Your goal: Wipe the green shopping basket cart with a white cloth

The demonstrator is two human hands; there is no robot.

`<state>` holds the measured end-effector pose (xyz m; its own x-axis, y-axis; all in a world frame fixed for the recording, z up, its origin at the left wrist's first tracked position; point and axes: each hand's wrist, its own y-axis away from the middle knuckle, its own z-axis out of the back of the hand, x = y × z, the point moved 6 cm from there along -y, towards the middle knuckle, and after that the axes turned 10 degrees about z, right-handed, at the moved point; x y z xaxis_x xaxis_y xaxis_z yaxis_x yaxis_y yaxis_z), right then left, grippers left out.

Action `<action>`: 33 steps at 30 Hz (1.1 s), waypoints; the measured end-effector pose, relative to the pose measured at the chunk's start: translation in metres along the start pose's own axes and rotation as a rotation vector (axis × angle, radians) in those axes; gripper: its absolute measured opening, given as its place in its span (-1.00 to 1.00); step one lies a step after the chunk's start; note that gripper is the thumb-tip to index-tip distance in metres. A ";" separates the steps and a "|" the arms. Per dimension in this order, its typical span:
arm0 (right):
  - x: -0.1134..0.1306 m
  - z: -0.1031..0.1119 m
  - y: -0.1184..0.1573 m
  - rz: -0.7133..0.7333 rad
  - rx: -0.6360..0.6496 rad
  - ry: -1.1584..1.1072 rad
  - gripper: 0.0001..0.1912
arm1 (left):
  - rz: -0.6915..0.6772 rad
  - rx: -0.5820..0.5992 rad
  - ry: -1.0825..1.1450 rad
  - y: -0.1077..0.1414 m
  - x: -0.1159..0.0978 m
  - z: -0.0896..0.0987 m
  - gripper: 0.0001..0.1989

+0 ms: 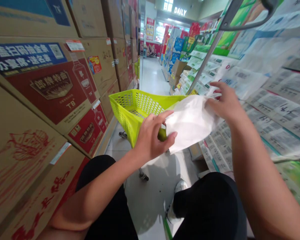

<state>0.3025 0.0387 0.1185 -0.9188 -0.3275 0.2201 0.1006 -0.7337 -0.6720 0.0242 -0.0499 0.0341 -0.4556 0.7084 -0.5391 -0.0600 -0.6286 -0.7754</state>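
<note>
A soft white sheet-like piece (190, 121), perhaps a cloth or a thin packet, is held up in front of me over the near right side of the yellow-green basket. My right hand (226, 105) pinches its right end between thumb and fingers, with the index finger raised. At its left edge is my left hand (152, 136), thumb and index finger spread apart in a C shape, the fingertips close to or touching the white piece. The perforated yellow-green basket (122, 113) stands beyond my left hand on wheels.
Stacked cardboard cartons (50, 90) wall the left side. Packaged goods in clear and white wrapping (272, 96) slope up on the right. A grey metal pole (205, 63) with a dark handle leans above the basket. The floor (150, 76) runs on toward a lit DAILY sign (180, 11).
</note>
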 end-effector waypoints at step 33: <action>0.011 -0.074 0.047 0.361 -0.012 0.143 -0.12 | 0.029 -0.209 0.190 -0.030 0.105 0.053 -0.52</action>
<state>0.2685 0.0450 0.0370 -0.8691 -0.4767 -0.1320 0.4236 -0.5794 -0.6964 -0.0690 0.0270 0.0184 -0.2790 0.7510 -0.5985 0.1440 -0.5835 -0.7993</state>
